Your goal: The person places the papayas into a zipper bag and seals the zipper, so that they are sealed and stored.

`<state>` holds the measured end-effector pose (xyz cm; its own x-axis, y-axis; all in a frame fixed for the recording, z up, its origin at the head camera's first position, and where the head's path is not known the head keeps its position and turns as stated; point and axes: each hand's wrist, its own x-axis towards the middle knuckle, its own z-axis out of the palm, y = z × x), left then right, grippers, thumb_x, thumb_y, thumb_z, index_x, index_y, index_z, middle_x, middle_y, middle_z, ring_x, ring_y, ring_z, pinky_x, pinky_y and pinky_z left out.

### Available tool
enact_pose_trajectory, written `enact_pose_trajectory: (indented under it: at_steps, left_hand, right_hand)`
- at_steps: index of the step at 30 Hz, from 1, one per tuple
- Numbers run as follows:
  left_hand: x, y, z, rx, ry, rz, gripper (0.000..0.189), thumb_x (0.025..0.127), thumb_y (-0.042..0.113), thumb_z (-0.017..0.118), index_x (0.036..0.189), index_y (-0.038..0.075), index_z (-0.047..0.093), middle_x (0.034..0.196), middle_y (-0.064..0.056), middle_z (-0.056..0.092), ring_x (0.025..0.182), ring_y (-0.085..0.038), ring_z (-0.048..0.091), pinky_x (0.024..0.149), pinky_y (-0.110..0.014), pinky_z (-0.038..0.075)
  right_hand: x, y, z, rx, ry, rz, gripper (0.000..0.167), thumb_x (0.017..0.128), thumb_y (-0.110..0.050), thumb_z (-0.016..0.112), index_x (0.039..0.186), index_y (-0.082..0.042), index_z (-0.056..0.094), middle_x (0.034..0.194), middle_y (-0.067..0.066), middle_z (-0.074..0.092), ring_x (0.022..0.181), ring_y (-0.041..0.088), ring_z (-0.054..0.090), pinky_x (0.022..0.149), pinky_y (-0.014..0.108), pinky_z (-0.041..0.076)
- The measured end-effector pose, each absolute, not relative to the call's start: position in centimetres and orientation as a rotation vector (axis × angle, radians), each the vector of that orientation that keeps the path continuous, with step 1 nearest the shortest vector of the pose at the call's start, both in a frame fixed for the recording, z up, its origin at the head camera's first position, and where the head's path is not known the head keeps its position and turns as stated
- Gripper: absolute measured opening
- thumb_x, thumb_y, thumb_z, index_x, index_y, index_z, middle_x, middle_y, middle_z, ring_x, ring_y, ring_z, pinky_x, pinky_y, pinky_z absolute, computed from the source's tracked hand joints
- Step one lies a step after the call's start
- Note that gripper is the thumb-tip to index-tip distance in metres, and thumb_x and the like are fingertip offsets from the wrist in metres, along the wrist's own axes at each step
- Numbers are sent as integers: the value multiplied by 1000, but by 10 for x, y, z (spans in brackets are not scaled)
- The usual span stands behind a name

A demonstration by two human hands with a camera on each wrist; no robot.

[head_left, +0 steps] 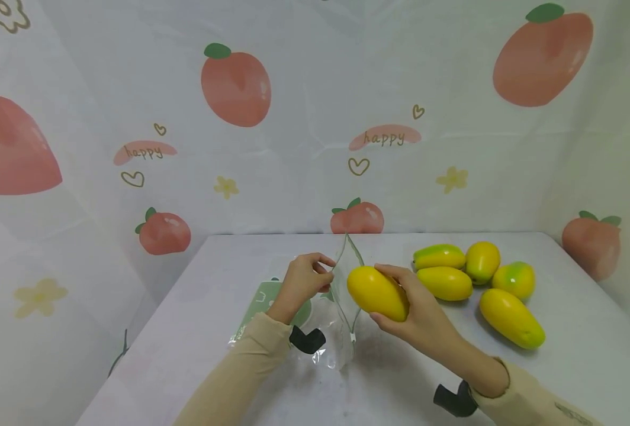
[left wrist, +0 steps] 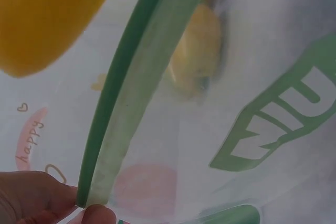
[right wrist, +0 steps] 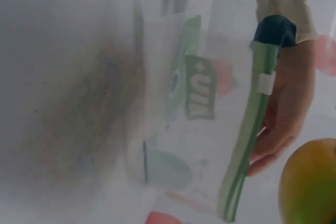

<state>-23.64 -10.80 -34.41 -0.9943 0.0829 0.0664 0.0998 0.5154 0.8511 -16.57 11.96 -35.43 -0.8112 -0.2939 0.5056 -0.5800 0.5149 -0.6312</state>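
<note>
My left hand pinches the rim of a clear plastic zip bag between thumb and fingers. The bag stands with its mouth parted, and a green zip strip runs along its edge. A white slider sits on that strip. In the head view, my right hand grips a yellow mango from its right side, just beside the bag's mouth. The left wrist view has part of this mango at top left, outside the strip. The right hand's fingers do not show in the right wrist view.
Several yellow-green mangoes lie grouped on the white table to the right. A green printed area shows at the bag's left; whether it belongs to the bag I cannot tell. A fruit-patterned cloth hangs behind the table.
</note>
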Motion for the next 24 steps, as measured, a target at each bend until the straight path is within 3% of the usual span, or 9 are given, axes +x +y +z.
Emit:
enact_pose_trajectory:
  at_steps: [5, 11, 24]
  left_hand:
    - [-236, -107, -342, -184, -2710, -1513, 20, 82, 4, 64, 100, 5, 72, 74, -8, 65, 59, -22, 69, 62, -27, 59]
    - [-235, -106, -341, -209, -2711, -1483, 20, 82, 3, 64, 101, 5, 71, 74, -9, 66, 61, -24, 70, 60, -27, 59]
    - [-235, -105, -340, -220, -2720, -1459, 21, 81, 4, 64, 100, 5, 73, 74, -8, 67, 55, -13, 66, 59, -26, 59]
  right_hand:
    - [-175, 117, -359, 713, -2452, 1148, 74, 74, -16, 83, 139, -19, 49, 128, 3, 52, 107, 17, 55, 93, 45, 53]
    - [-184, 114, -361, 705, -2474, 1167, 69, 76, -15, 82, 137, -14, 50, 128, 6, 55, 107, 20, 57, 92, 45, 53]
    - [-198, 114, -369, 667, -2588, 1189, 62, 78, -26, 80, 131, -11, 52, 125, 10, 59, 95, 19, 57, 84, 38, 54]
